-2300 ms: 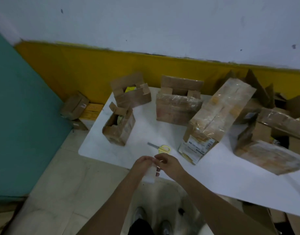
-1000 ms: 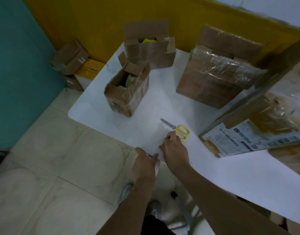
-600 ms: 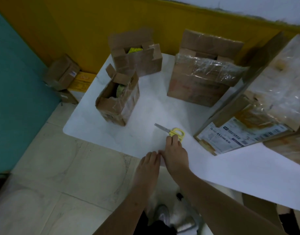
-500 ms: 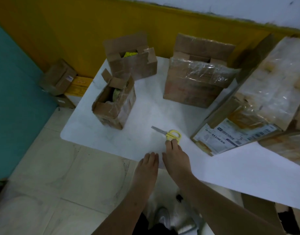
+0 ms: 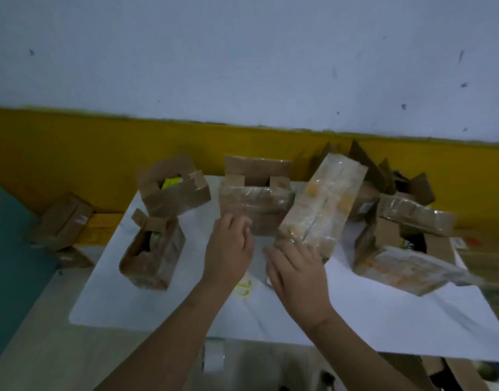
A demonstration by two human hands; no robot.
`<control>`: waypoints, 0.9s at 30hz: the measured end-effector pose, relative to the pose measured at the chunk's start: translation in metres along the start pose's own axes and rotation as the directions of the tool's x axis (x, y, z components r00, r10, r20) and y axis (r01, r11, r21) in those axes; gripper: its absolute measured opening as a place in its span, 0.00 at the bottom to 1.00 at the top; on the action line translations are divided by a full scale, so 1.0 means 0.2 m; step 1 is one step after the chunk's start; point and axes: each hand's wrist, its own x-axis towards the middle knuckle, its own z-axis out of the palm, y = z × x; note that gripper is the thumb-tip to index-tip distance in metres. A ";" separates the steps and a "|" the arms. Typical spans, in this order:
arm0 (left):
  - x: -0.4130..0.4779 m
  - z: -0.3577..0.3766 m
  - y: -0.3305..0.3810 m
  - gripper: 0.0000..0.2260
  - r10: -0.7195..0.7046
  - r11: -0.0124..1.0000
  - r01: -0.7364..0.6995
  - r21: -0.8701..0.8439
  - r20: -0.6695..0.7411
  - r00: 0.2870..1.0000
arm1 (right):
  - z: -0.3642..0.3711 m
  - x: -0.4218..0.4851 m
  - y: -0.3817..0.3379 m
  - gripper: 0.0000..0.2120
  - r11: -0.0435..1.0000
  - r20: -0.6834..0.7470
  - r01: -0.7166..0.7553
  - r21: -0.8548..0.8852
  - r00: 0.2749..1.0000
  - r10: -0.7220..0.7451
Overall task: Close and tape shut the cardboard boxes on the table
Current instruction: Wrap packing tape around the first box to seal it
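I see both hands out over the white counter (image 5: 383, 314), neither gripping anything. The left hand (image 5: 228, 249) is released, its fingers loosely extended, with the fingertips just in front of the plastic-wrapped box (image 5: 254, 204) at the middle of the back row. That box stands upright with its top flaps raised. The right hand (image 5: 296, 275) is also released, fingers straight and spread, reaching the lower end of the tall taped box (image 5: 321, 204), which leans tilted towards the right. Motion blur prevents me from confirming contact.

At the left end of the counter a small open box (image 5: 152, 252) stands near the front edge. Just behind it is a second open box (image 5: 174, 193) with something yellow showing inside. At the right end lies a wrapped box (image 5: 403, 266) on its side, with more cardboard piled behind it. The yellow-handled scissors (image 5: 244, 287) lie on the counter between the two wrists, partly hidden by the left one. Further boxes (image 5: 64, 221) sit on the floor to the left, against the yellow wall.
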 end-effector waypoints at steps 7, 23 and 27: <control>0.28 -0.02 0.40 0.20 -0.056 0.978 0.146 -0.152 0.481 0.875 | -0.01 0.05 0.33 0.38 0.894 0.467 -0.285 -0.345 0.775 0.427; 0.18 0.04 0.42 0.27 -0.145 0.937 0.318 -0.147 0.663 0.734 | -0.16 0.16 0.32 0.34 0.918 0.631 -0.395 -0.038 0.703 0.328; 0.17 0.00 0.44 0.22 -0.159 0.896 0.417 -0.149 0.771 0.617 | -0.27 0.20 0.35 0.24 0.795 0.413 -0.605 0.025 0.731 0.543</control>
